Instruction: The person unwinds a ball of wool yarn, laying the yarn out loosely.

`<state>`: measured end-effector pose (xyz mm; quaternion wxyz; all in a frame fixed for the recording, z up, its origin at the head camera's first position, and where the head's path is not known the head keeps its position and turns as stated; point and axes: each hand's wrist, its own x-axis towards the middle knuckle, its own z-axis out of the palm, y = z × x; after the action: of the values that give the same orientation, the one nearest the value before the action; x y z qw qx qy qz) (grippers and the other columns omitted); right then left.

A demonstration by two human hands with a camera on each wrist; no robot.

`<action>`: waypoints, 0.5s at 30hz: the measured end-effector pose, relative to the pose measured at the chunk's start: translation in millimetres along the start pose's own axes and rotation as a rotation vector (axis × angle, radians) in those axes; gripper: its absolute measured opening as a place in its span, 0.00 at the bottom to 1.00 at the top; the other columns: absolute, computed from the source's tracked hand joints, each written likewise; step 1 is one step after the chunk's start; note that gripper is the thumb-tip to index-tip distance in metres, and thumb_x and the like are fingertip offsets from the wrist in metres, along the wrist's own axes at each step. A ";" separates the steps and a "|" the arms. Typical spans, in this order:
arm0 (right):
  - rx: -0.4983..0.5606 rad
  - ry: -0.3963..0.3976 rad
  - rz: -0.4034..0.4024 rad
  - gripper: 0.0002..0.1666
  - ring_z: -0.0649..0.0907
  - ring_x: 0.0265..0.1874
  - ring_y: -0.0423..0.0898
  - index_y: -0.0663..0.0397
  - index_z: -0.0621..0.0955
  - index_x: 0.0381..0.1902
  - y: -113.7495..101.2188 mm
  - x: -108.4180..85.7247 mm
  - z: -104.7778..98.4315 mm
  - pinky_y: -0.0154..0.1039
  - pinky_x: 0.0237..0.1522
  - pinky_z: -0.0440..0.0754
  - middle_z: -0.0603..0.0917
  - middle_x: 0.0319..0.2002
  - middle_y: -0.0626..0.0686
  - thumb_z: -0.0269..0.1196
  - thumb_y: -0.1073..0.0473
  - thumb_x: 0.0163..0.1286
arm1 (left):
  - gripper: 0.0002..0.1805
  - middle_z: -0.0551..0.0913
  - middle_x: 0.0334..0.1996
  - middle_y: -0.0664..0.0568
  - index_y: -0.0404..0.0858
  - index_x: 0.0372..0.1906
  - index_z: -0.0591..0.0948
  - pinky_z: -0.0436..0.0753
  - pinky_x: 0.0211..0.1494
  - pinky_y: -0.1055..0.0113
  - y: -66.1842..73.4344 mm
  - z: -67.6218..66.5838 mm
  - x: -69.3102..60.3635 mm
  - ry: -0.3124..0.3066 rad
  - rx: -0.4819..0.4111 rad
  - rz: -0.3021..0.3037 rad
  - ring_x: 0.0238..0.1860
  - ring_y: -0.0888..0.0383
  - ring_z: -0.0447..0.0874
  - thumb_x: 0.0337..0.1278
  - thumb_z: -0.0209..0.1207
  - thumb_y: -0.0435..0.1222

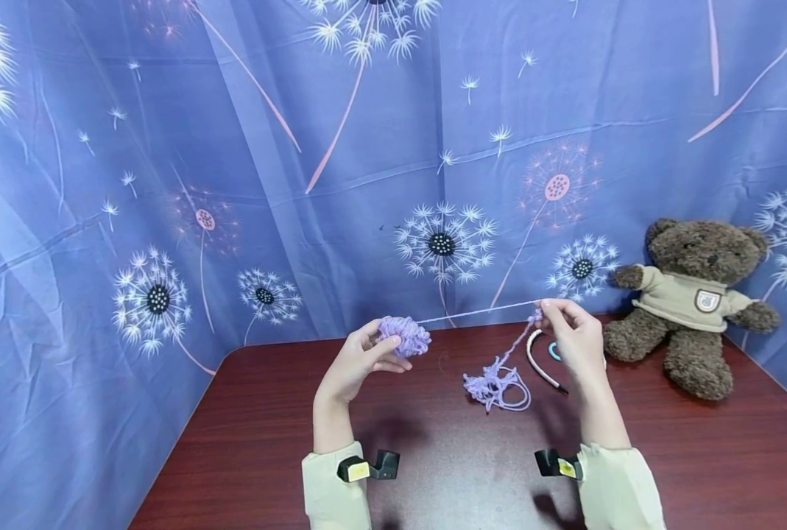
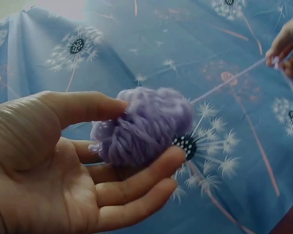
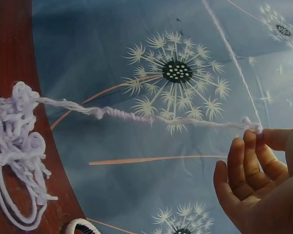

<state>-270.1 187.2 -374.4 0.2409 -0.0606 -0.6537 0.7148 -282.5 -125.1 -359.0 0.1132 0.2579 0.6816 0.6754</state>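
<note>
A small ball of lilac yarn [image 1: 404, 336] is gripped between the thumb and fingers of the left hand [image 1: 360, 361], raised above the table. From the ball a taut strand [image 1: 479, 313] runs to the right hand [image 1: 575, 338], which pinches it between thumb and fingertips. Below that pinch, a twisted length of yarn [image 3: 127, 115] slopes down to a loose tangled heap [image 1: 495, 386] on the table. In the left wrist view the thumb lies on top of the ball [image 2: 144, 126], with fingers under it.
Behind the right hand lie a white cord [image 1: 540, 368] with a dark tip and a small turquoise ring [image 1: 554, 351]. A brown teddy bear [image 1: 694, 294] sits at the table's right back. A blue dandelion-print curtain [image 1: 366, 221] hangs behind the dark red table [image 1: 254, 442].
</note>
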 end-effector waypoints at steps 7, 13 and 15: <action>0.180 0.080 -0.017 0.14 0.80 0.20 0.32 0.45 0.84 0.26 -5.4 -0.2 0.3 0.22 0.30 0.82 0.83 0.19 0.40 0.60 0.66 0.69 | 0.17 0.84 0.37 0.49 0.25 0.53 0.69 0.88 0.37 0.65 -6.9 -8.5 -2.4 0.073 0.128 -0.093 0.27 0.59 0.86 0.65 0.55 0.31; 0.228 0.104 -0.021 0.16 0.80 0.20 0.33 0.45 0.83 0.24 -7.6 -0.1 -0.7 0.23 0.30 0.83 0.83 0.19 0.41 0.58 0.68 0.70 | 0.16 0.83 0.40 0.39 0.26 0.52 0.70 0.88 0.39 0.62 -9.2 -11.8 -4.1 0.085 0.232 -0.153 0.29 0.60 0.85 0.65 0.56 0.33; 0.230 0.100 -0.020 0.16 0.80 0.19 0.33 0.46 0.83 0.24 -7.0 0.8 -1.3 0.23 0.29 0.82 0.82 0.19 0.41 0.58 0.68 0.70 | 0.16 0.83 0.39 0.44 0.27 0.53 0.70 0.89 0.42 0.58 -8.0 -12.0 -4.1 0.100 0.175 -0.144 0.29 0.61 0.85 0.66 0.55 0.32</action>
<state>-268.5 188.9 -367.7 0.2856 -0.0613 -0.5552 0.7787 -286.6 -137.2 -366.9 0.1044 0.1834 0.7595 0.6153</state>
